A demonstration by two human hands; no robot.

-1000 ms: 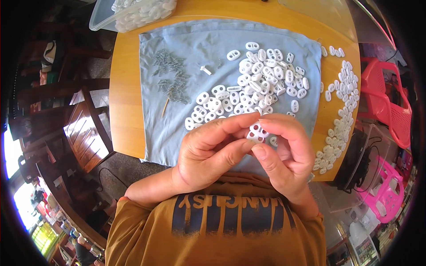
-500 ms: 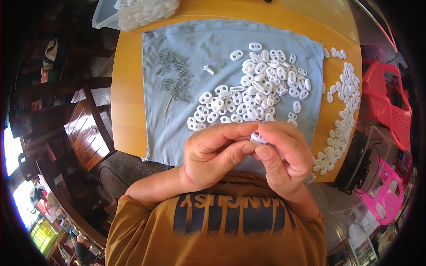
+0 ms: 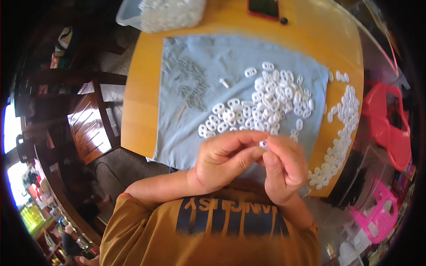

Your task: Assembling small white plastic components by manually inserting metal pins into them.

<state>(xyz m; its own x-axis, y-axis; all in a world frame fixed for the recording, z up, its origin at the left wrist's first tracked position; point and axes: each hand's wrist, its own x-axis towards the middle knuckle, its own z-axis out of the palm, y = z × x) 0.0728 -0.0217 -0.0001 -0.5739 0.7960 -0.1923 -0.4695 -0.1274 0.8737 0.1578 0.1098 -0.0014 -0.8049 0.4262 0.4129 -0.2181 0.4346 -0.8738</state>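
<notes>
Left hand point(image 3: 226, 156) and right hand point(image 3: 286, 165) pinch one white piece point(image 3: 263, 144)

Thumbs and forefingers clamp the piece between them, above the near part of a blue cloth point(image 3: 175, 139). Just beyond lies a heap of white two-holed pieces point(image 3: 268, 99); to its left, a thin stick point(image 3: 181, 113) and small grey coils point(image 3: 191, 82). More white pieces point(image 3: 341, 139) line the wooden table's point(image 3: 138, 106) right side.

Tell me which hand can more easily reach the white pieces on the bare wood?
Probably the right hand: it is nearer the loose white pieces at the right of the table; the left hand is farther. Both hands seem to pinch one white piece, so the right might need to let go first.
</notes>
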